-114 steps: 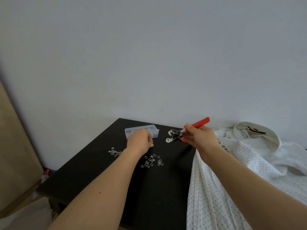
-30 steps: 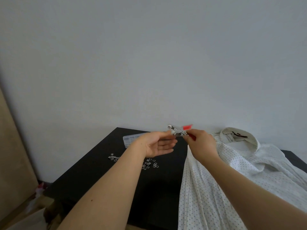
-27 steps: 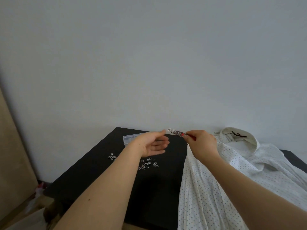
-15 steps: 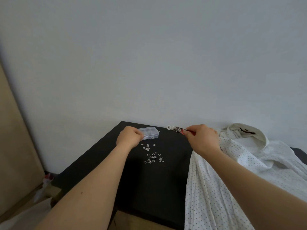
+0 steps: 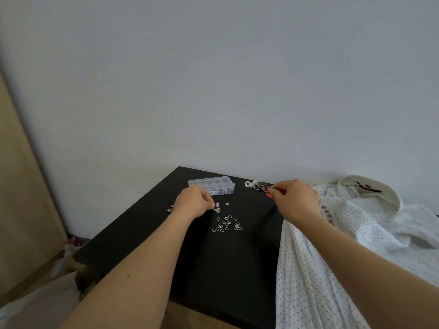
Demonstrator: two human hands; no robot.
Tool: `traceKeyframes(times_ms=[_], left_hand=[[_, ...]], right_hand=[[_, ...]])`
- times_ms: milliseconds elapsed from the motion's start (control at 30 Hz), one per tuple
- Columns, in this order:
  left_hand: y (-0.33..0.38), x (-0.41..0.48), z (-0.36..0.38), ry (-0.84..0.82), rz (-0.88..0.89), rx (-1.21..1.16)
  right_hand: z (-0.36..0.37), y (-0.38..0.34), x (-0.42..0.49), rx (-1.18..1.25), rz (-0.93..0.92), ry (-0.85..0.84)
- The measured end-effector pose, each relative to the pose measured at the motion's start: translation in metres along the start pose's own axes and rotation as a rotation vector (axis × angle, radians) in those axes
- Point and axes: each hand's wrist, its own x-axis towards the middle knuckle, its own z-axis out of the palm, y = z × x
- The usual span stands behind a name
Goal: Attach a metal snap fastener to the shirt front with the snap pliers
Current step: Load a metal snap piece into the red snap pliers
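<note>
My right hand (image 5: 295,200) grips the red handles of the snap pliers (image 5: 257,185). Their metal head with a white die points left, low over the black table (image 5: 202,262). The white dotted shirt (image 5: 337,236) lies spread on the table's right side, collar at the far end, under my right wrist. My left hand (image 5: 193,201) is palm down with curled fingers, its fingertips at a small group of metal snap pieces (image 5: 217,208). The fingers hide whether one is pinched. More snap pieces (image 5: 226,225) lie scattered just in front.
A clear plastic compartment box (image 5: 212,185) stands closed at the table's far edge, just beyond my left hand. A few more snap pieces (image 5: 169,209) lie left of that hand. A grey wall rises directly behind the table, and a beige panel (image 5: 21,210) stands to the left.
My left hand left the pliers' head, went down left to the table and now reaches the snap pieces by the box. The right hand lowered the pliers slightly.
</note>
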Motion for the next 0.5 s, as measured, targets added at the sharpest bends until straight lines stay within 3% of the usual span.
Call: traceKeyframes(times_ms=[200, 500], left_hand=[[0.012, 0.0, 0.005, -0.13, 0.14, -0.046], [0.022, -0.002, 0.005, -0.222, 0.135, 0.033]], right_hand=[[0.002, 0.002, 0.001, 0.034, 0.025, -0.02], [0.0, 0.009, 0.0, 0.105, 0.038, -0.009]])
